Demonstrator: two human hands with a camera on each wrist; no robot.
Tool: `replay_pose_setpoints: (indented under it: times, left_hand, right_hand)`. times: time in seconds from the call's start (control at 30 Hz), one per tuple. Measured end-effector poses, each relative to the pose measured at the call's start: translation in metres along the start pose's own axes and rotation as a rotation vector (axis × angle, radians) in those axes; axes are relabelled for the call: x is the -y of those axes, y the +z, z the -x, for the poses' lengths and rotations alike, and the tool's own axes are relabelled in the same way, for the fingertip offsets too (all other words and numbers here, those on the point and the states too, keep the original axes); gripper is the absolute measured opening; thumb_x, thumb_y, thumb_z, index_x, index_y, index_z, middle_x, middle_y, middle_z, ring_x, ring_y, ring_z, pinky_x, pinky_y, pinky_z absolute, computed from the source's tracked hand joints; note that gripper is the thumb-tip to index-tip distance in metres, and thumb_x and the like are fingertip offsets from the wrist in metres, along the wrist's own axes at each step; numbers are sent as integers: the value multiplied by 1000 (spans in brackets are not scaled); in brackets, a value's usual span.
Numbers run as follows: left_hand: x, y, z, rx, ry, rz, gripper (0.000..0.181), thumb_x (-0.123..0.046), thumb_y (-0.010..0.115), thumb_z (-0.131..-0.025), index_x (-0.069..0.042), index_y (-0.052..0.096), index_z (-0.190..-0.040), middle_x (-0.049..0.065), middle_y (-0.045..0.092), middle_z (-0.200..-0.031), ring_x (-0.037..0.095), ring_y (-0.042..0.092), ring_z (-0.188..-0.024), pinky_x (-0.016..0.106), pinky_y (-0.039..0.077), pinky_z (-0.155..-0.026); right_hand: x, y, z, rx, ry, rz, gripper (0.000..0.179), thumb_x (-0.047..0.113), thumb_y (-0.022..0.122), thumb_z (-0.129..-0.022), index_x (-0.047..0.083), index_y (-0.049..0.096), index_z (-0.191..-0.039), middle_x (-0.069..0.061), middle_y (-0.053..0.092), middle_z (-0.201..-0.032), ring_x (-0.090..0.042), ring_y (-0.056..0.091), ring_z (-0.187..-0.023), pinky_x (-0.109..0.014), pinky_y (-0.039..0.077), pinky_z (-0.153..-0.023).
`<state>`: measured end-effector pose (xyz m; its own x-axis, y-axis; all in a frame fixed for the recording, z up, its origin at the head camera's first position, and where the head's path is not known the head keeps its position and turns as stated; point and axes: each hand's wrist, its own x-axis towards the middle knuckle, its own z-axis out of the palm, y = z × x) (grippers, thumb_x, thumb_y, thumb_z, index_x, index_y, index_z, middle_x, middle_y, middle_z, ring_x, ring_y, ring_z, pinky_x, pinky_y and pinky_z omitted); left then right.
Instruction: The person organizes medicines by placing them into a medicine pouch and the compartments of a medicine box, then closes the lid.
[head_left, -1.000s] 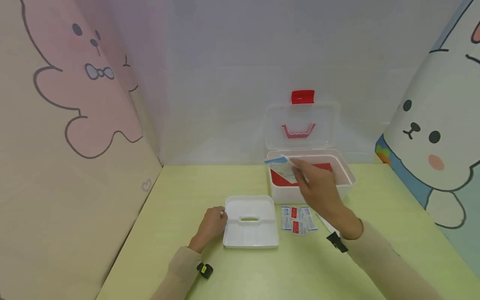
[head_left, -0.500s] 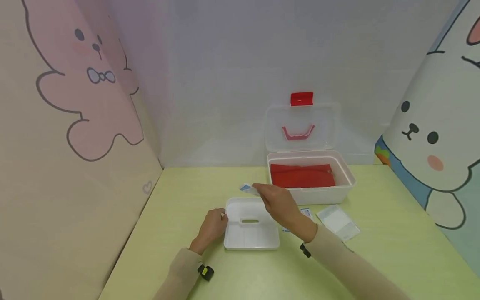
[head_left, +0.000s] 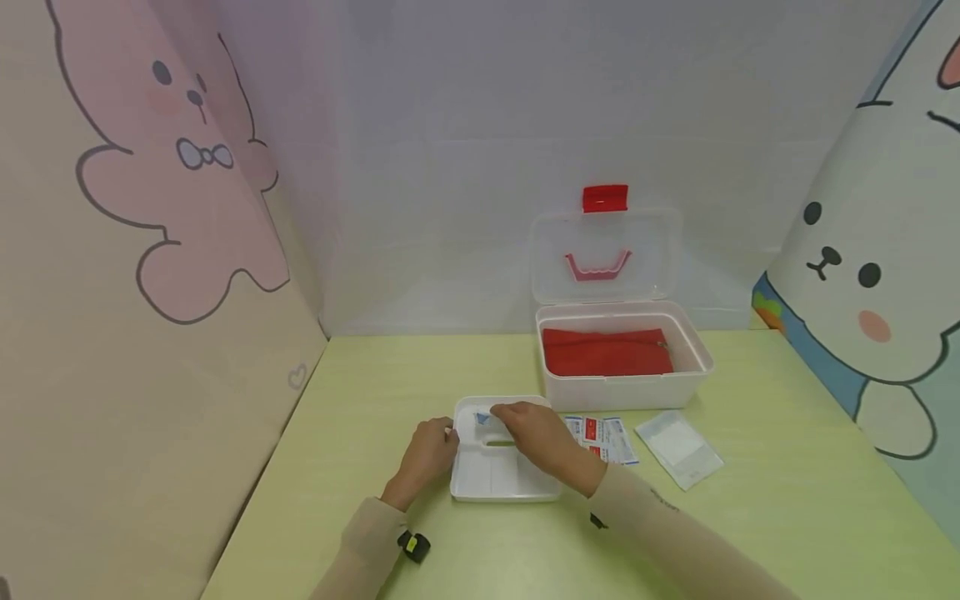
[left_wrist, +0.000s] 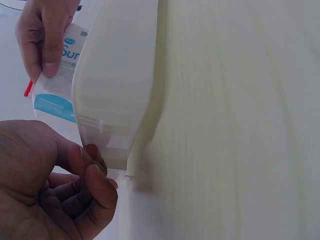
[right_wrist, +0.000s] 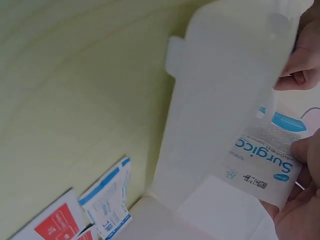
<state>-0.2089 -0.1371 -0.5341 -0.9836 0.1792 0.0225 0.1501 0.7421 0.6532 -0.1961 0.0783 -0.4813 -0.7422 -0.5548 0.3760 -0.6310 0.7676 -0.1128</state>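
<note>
My left hand (head_left: 426,457) pinches the left rim of a white plastic tray (head_left: 468,479) that has a raised slotted handle in its middle. Over the tray's far left part, my right hand (head_left: 543,443) holds a flat white packet (right_wrist: 265,160) with blue bands and printing that begins "Surgico". In the right wrist view, thumb and fingers grip one end of that packet while its other end reaches down behind the tray wall. The left wrist view shows thumb and index finger at the tray's corner.
An open white box (head_left: 630,392) with a clear lid stands behind on the right, a red pouch (head_left: 607,354) inside. Several small packets (head_left: 618,442) lie right of the tray. Beyond them is a flat white packet (head_left: 678,450) on the pale yellow table (head_left: 375,375).
My right hand has carried the packet from above the box, left and toward me, to over the tray. My left hand has stayed at the tray's rim.
</note>
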Motion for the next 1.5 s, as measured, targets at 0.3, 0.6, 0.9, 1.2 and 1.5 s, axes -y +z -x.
replay_pose_setpoints:
  times: [0.3,0.6,0.9,1.2,1.5]
  left_hand:
    - [-2,-2,1,8,-13,1,26,-9,52,-95,6,67,-109,10,69,-77,10,53,-55,23,41,-47]
    - [-3,-2,1,6,-15,12,27,-9,52,-95,7,67,-111,8,67,-72,9,51,-52,22,40,-45]
    - [-2,-2,2,13,3,16,29,-9,52,-95,8,66,-113,10,69,-76,9,51,-51,22,41,-45]
    - [-2,-1,3,4,5,21,26,-8,51,-95,8,67,-107,7,66,-69,9,50,-49,22,39,-43]
    - [-5,-3,3,8,-30,3,28,-9,52,-95,9,65,-112,12,69,-77,10,53,-53,22,41,-45]
  right_hand:
    - [3,9,8,138,-19,-52,29,5,61,-93,10,67,-121,-5,73,-115,-21,70,-106,-35,55,-92]
    - [3,11,8,199,13,-79,32,8,58,-96,9,63,-127,-7,69,-123,-23,66,-112,-39,52,-98]
    - [2,3,4,265,85,-153,38,19,54,-100,5,57,-135,-10,63,-134,-28,58,-126,-50,42,-109]
    - [-5,-47,-1,199,141,-212,53,34,60,-96,8,51,-141,-11,54,-144,-30,53,-132,-48,43,-108]
    - [-33,-104,13,-49,156,-165,59,28,68,-92,7,48,-143,-13,48,-149,-33,49,-134,-51,44,-106]
